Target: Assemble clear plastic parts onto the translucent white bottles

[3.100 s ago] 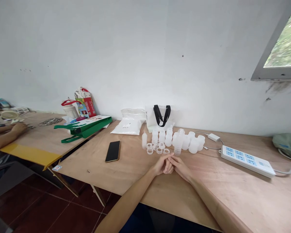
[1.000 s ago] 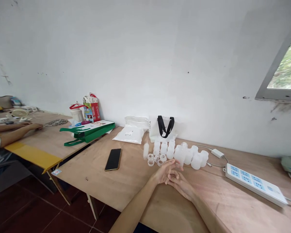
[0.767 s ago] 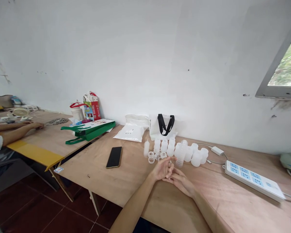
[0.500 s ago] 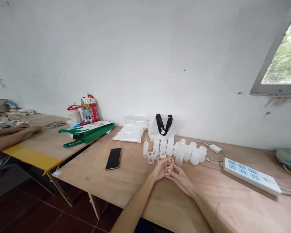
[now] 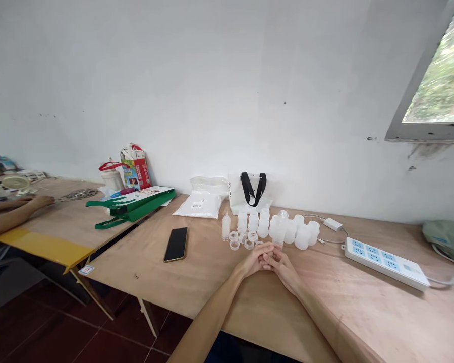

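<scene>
Clasped together, my left hand (image 5: 252, 260) and right hand (image 5: 283, 267) hold nothing but each other, resting on the plywood table (image 5: 336, 307) just in front of the translucent plastic bottles (image 5: 263, 227) and clear plastic rings (image 5: 252, 236).

On my plywood table (image 5: 378, 315): rows of translucent plastic bottles and cups (image 5: 263, 227), a smartphone (image 5: 176, 244) lying face up, a white plastic pouch (image 5: 199, 205), a white bag with black handles (image 5: 247, 194), a power strip (image 5: 386, 263) and a white adapter (image 5: 333, 224). Just beside, a yellow-edged wooden table (image 5: 71, 222) carries a flat green bag (image 5: 130, 206).
</scene>
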Motion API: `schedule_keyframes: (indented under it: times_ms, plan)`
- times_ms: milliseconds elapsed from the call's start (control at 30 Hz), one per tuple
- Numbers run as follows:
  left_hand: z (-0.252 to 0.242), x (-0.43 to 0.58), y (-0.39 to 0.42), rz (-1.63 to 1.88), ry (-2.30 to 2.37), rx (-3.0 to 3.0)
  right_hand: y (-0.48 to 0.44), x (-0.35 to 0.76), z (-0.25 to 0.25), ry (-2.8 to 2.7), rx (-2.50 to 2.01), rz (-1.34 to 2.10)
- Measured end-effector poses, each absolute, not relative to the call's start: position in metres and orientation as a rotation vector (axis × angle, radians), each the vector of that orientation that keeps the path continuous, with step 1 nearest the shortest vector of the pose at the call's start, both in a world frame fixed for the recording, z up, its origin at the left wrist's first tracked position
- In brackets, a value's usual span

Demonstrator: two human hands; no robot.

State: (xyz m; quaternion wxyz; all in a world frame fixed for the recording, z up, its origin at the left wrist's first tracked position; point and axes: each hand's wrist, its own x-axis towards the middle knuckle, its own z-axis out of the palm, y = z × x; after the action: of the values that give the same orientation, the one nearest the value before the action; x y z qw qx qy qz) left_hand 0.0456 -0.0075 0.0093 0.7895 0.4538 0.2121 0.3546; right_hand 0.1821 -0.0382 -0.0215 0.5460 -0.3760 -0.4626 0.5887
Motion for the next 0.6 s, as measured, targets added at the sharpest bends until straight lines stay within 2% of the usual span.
schedule_keyframes:
  times_ms: [400, 600]
  plan:
    - [0.010, 0.042, -0.004, 0.738, 0.355, 0.946, -0.042, 0.185, -0.014, -1.065, -0.751, 1.548]
    - [0.007, 0.040, -0.008, 0.563, 0.378, 0.972, -0.047, 0.193, -0.010, -1.241, -0.726, 1.578]
